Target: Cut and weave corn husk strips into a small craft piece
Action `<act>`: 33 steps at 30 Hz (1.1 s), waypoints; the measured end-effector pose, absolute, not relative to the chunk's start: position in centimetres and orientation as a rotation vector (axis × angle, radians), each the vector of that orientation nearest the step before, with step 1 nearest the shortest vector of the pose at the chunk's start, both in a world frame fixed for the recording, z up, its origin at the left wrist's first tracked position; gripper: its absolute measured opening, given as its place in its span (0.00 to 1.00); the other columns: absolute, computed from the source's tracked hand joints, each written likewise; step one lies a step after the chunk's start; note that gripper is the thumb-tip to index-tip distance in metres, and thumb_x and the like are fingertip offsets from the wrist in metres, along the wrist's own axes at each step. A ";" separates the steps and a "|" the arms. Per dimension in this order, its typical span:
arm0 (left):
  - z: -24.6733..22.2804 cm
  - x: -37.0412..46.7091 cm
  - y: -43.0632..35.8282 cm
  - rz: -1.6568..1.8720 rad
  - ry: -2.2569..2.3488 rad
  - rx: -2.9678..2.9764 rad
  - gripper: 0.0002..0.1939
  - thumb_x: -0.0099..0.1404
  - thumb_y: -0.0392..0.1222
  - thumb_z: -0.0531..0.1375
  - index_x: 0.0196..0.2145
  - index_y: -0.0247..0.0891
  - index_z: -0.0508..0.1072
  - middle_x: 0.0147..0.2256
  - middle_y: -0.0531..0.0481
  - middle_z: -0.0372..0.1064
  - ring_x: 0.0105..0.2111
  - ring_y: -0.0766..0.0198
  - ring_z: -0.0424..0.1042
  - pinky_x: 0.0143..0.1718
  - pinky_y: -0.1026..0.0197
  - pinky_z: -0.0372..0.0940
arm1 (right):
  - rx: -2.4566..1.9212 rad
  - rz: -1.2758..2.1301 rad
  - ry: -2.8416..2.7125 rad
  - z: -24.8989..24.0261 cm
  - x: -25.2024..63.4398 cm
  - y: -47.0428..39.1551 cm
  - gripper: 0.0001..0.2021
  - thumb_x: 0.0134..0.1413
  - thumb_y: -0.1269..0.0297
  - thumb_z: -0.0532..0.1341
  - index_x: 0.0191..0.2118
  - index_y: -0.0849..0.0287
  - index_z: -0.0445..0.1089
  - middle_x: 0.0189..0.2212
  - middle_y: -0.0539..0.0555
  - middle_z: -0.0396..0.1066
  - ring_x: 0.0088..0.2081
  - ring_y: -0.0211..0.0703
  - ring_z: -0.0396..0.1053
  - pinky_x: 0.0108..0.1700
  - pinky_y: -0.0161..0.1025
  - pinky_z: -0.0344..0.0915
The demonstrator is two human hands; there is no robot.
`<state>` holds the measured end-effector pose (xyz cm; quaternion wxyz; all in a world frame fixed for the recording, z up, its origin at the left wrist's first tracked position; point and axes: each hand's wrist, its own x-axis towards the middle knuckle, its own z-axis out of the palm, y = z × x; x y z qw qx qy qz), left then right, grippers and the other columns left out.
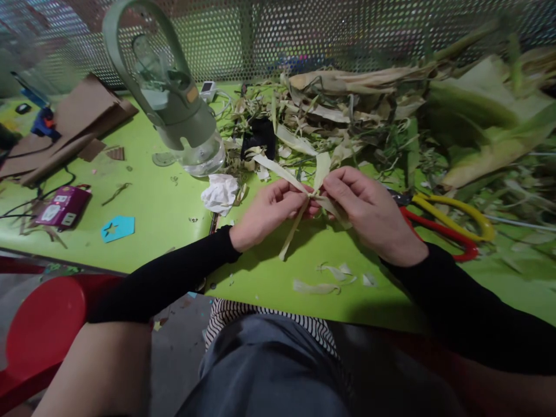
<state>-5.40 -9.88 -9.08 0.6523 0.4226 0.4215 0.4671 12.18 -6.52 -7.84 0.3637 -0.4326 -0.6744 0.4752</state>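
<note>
My left hand [273,209] and my right hand [369,209] meet over the green table, both pinching pale corn husk strips [280,172]. The strips cross at a small knot-like middle between my fingertips, with ends sticking out up, to the left and downward. My left fingers are closed just left of that middle; my right thumb and fingers close on it from the right. Part of the strips is hidden behind my fingers. Beside my right wrist lie scissors [452,217] with one yellow and one red handle. A few husk scraps [316,287] lie below my hands.
A large pile of corn husks [356,98] covers the back right. A green-topped water bottle [186,121] stands back left, near crumpled white tissue [219,194]. Farther left are a purple box [64,207], a blue star-cut piece [118,229], cardboard [82,116] and a blue glue gun [44,123].
</note>
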 end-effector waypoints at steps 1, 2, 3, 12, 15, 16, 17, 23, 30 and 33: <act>-9.1 -5.4 -9.8 1.064 0.954 0.961 0.03 0.70 0.36 0.60 0.40 0.34 0.71 0.31 0.50 0.77 0.34 0.66 0.79 0.42 0.62 0.73 | -1.111 1.230 -1.738 -7.8 12.2 -6.5 0.22 0.60 0.39 0.66 0.33 0.54 0.69 0.23 0.45 0.64 0.22 0.35 0.60 0.22 0.35 0.58; -9.2 -5.5 -9.8 1.069 0.949 0.961 0.03 0.70 0.37 0.60 0.40 0.34 0.71 0.30 0.50 0.76 0.33 0.66 0.79 0.42 0.61 0.73 | -1.109 1.238 -1.745 -7.8 12.1 -6.5 0.22 0.59 0.39 0.67 0.33 0.54 0.69 0.23 0.46 0.65 0.22 0.35 0.60 0.22 0.35 0.59; -9.2 -5.5 -9.8 1.070 0.941 0.962 0.03 0.70 0.37 0.61 0.39 0.34 0.71 0.30 0.51 0.76 0.32 0.67 0.78 0.42 0.61 0.73 | -1.108 1.248 -1.761 -7.8 12.1 -6.4 0.22 0.58 0.40 0.68 0.33 0.54 0.69 0.23 0.46 0.66 0.22 0.35 0.61 0.22 0.35 0.59; -9.1 -6.1 -9.5 0.922 0.880 0.817 0.06 0.69 0.39 0.65 0.36 0.34 0.76 0.32 0.47 0.79 0.33 0.67 0.78 0.41 0.62 0.75 | -1.017 1.344 -1.748 -8.1 11.8 -6.2 0.18 0.59 0.45 0.69 0.36 0.54 0.68 0.24 0.46 0.71 0.22 0.35 0.66 0.23 0.35 0.59; -8.9 -6.4 -9.1 0.956 0.909 0.750 0.04 0.69 0.36 0.64 0.36 0.34 0.76 0.30 0.49 0.79 0.31 0.68 0.78 0.42 0.62 0.75 | -1.076 1.262 -1.843 -8.5 12.1 -5.9 0.18 0.63 0.44 0.65 0.38 0.55 0.70 0.26 0.48 0.71 0.24 0.37 0.66 0.26 0.37 0.61; -8.8 -6.5 -8.9 0.983 0.929 0.734 0.03 0.69 0.35 0.64 0.36 0.34 0.75 0.30 0.50 0.79 0.31 0.69 0.78 0.41 0.62 0.75 | -1.097 1.149 -1.907 -8.5 12.2 -5.8 0.17 0.63 0.44 0.65 0.38 0.55 0.70 0.28 0.50 0.73 0.27 0.40 0.68 0.29 0.39 0.63; -8.8 -6.5 -8.8 1.011 0.952 0.719 0.02 0.69 0.35 0.64 0.37 0.34 0.75 0.30 0.50 0.79 0.31 0.68 0.78 0.41 0.62 0.75 | -1.105 0.977 -1.981 -8.6 12.3 -5.7 0.16 0.63 0.46 0.65 0.39 0.55 0.71 0.31 0.53 0.75 0.31 0.44 0.71 0.33 0.42 0.66; -8.5 -6.5 -8.5 1.090 1.024 0.676 0.04 0.70 0.36 0.63 0.36 0.35 0.74 0.29 0.52 0.77 0.30 0.70 0.76 0.39 0.63 0.73 | -0.783 0.066 -2.413 -8.4 12.7 -6.0 0.09 0.65 0.63 0.63 0.49 0.50 0.75 0.47 0.60 0.79 0.50 0.61 0.74 0.51 0.59 0.67; -8.7 -6.1 -8.9 1.068 0.991 0.707 0.04 0.69 0.33 0.63 0.34 0.34 0.74 0.24 0.58 0.70 0.26 0.74 0.70 0.37 0.66 0.68 | -0.368 0.022 -2.535 -9.5 12.3 -6.8 0.11 0.70 0.67 0.57 0.47 0.51 0.78 0.41 0.57 0.81 0.46 0.53 0.77 0.50 0.53 0.76; -8.9 -5.9 -9.2 1.085 0.984 0.738 0.03 0.68 0.34 0.65 0.36 0.33 0.74 0.27 0.56 0.72 0.27 0.73 0.71 0.35 0.67 0.66 | -0.272 0.017 -2.503 -9.6 12.2 -7.1 0.13 0.69 0.70 0.57 0.48 0.52 0.78 0.41 0.57 0.82 0.45 0.52 0.77 0.51 0.53 0.77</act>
